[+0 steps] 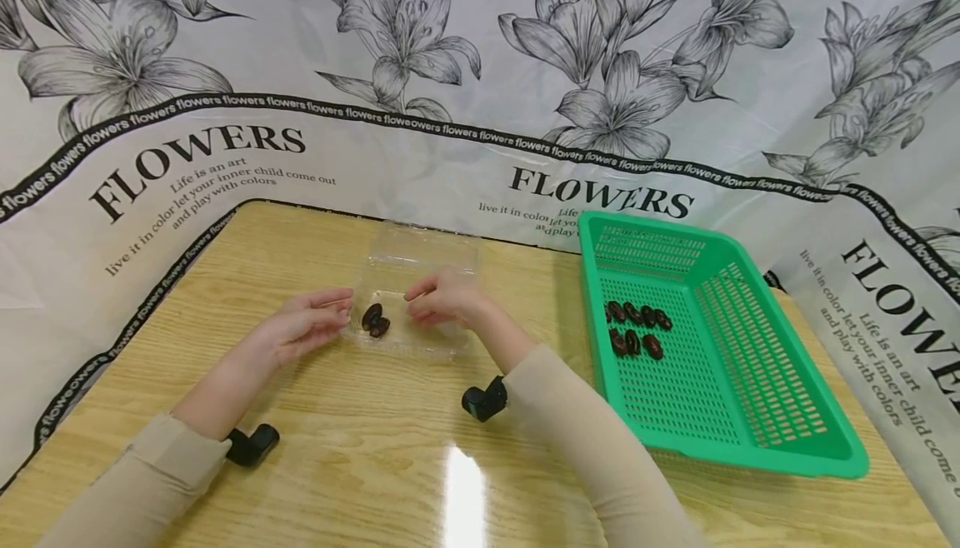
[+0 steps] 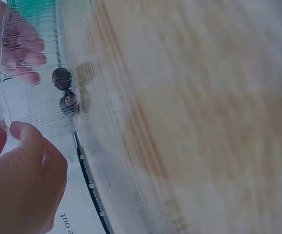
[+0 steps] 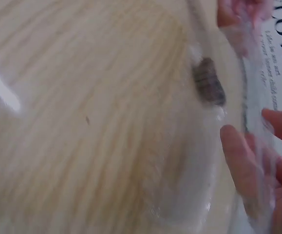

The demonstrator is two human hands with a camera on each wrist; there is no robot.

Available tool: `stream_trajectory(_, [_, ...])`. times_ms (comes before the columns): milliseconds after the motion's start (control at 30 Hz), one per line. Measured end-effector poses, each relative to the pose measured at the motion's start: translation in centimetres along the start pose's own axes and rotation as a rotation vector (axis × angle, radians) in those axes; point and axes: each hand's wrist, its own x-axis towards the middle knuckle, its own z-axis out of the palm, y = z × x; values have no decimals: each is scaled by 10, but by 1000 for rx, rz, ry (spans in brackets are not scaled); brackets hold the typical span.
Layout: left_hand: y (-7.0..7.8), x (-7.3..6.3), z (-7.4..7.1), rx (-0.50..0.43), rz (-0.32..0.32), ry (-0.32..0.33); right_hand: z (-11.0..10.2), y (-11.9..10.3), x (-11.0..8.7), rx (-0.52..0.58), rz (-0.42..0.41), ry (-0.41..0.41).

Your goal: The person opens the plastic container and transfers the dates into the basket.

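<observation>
A clear plastic box [image 1: 411,341], its lid [image 1: 423,250] folded back, sits on the table with a few dark brown dates [image 1: 375,321] clustered in its left part. At the box's left side, my left hand [image 1: 311,325] pinches the rim between thumb and forefinger, as the left wrist view also shows. My right hand [image 1: 444,298] hovers over the right part of the box, thumb and fingers parted and nothing between them. Through the clear wall, the left wrist view shows that right hand [image 2: 21,46] beyond the dates [image 2: 65,90]. The right wrist view is blurred.
To the right stands a green plastic basket [image 1: 750,452] with slotted walls. Several more dates [image 1: 633,341] lie in two rows near its left side. A white flower-printed cloth [image 1: 420,156] hangs behind the wooden table [image 1: 360,465].
</observation>
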Motion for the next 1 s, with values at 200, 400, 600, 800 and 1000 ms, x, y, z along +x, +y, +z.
stream_trajectory(200, [1, -1, 1, 2, 2, -6, 24, 6, 7, -15, 10, 71])
stream_trajectory(400, [1, 0, 2, 9, 2, -6, 41, 9, 12, -134, -30, 177])
stream_trajectory(600, [1, 0, 3, 34, -2, -16, 52, 9, 16, -378, -49, 268])
stream_trajectory(800, [1, 1, 4, 21, 2, -31, 55, 5, 14, -401, -78, 259])
stream_trajectory(1000, [1, 0, 3, -18, -3, -31, 56, 7, 14, -291, -134, 202])
